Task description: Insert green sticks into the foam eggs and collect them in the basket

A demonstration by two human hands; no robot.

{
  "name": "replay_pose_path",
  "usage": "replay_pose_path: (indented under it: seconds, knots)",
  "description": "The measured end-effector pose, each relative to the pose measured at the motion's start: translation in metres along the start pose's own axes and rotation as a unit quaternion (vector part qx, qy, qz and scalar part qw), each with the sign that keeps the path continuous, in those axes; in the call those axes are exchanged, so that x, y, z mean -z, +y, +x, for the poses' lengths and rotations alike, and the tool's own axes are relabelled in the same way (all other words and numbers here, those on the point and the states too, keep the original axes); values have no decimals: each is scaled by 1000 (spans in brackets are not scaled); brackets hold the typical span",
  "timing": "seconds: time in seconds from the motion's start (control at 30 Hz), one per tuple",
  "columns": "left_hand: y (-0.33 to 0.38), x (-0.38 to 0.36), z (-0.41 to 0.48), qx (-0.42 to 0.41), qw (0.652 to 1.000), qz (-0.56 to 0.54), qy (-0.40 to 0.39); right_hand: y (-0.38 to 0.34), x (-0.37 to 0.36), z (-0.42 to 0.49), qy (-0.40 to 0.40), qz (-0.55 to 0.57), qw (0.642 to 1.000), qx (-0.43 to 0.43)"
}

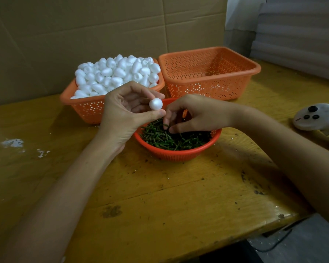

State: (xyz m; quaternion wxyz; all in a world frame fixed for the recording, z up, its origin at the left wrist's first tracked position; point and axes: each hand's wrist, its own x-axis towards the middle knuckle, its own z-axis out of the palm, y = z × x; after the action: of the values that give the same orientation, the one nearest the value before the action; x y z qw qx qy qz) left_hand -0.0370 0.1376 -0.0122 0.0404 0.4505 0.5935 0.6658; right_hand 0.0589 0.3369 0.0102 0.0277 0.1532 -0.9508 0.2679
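Observation:
My left hand [125, 112] pinches one white foam egg [155, 104] between thumb and fingertips, just above the round orange bowl [179, 153] of short green sticks [171, 138]. My right hand [196, 115] reaches into that bowl and pinches a green stick [166, 125] between thumb and forefinger. Behind, at the left, a square orange basket [87, 111] is heaped with white foam eggs [118, 73]. To its right stands a second square orange basket [209, 86], and no eggs show inside it.
All stands on a worn yellow wooden table [160, 196] backed by a cardboard wall [103, 31]. A white controller [319, 116] lies at the right edge. White foam crumbs [13, 143] lie at the left. The table's corner drops off at the lower right.

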Motion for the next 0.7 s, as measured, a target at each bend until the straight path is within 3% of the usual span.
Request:
replay_pose_path:
  seconds: [0.7]
  knots:
    - [-4, 0, 1, 5, 999, 28, -30, -2, 1, -1, 1, -8, 1000, 3]
